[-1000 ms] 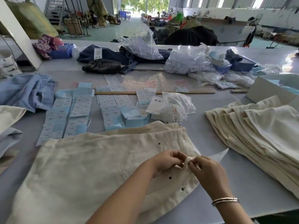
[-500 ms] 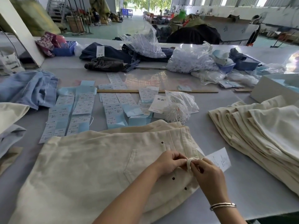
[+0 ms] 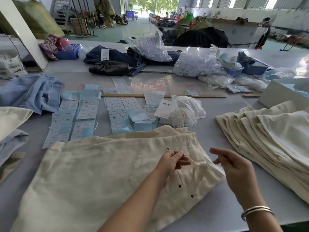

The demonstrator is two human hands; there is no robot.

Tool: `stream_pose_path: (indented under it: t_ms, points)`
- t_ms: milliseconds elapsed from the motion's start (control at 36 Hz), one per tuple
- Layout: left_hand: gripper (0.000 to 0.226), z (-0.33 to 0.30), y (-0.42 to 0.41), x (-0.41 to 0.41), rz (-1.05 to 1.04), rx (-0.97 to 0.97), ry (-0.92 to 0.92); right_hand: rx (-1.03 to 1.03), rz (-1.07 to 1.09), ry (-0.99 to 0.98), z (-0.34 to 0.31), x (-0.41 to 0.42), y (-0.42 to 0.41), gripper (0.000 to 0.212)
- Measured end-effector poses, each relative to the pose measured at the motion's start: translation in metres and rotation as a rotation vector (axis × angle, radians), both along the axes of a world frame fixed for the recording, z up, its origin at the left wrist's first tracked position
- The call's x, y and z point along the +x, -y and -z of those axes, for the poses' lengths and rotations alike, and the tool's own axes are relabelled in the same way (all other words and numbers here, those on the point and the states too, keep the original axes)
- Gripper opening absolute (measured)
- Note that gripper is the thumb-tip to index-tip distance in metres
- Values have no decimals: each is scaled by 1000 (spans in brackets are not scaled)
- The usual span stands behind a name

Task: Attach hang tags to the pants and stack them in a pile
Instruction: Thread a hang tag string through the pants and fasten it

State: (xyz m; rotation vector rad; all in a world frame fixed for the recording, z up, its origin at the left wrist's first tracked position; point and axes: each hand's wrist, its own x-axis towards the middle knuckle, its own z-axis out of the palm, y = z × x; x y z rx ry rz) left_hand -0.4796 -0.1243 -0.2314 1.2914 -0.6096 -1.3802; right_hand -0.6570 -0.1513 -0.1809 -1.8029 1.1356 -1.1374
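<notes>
Two hands work at the waistband of cream pants (image 3: 100, 173) lying near the table's (image 3: 209, 213) front edge.
Left hand (image 3: 172, 160) pinches a thin string; right hand (image 3: 234, 166), earlier touching it, now hovers apart, fingers loose. Bare tabletop separates pants from the right-hand pile (image 3: 270, 139); a far bag (image 3: 189, 113) holds strings.
</notes>
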Motion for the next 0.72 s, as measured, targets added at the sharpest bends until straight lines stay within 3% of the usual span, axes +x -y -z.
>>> stream_pose_path:
  t_ms: [83, 278, 361, 444, 583, 722]
  points:
    - [17, -5, 2, 0, -67, -43, -118, 66, -41, 108, -9, 12, 2, 38]
    - [19, -19, -7, -8, -54, -186, -151, 420, -95, 420, -5, 36, 7, 35]
    - [21, -21, -9, -11, -20, -233, -82, 522, -110, 562, 0, 38, 4, 28]
    - [18, -21, -10, -11, 17, -270, 49, 552, -83, 566, 3, 41, 3, 15]
    - [19, -22, -12, -8, 62, -290, 133, 583, -71, 549, 6, 45, 4, 20]
    - [21, -21, -17, -6, 63, -317, 146, 643, -103, 679, 0, 48, 2, 23]
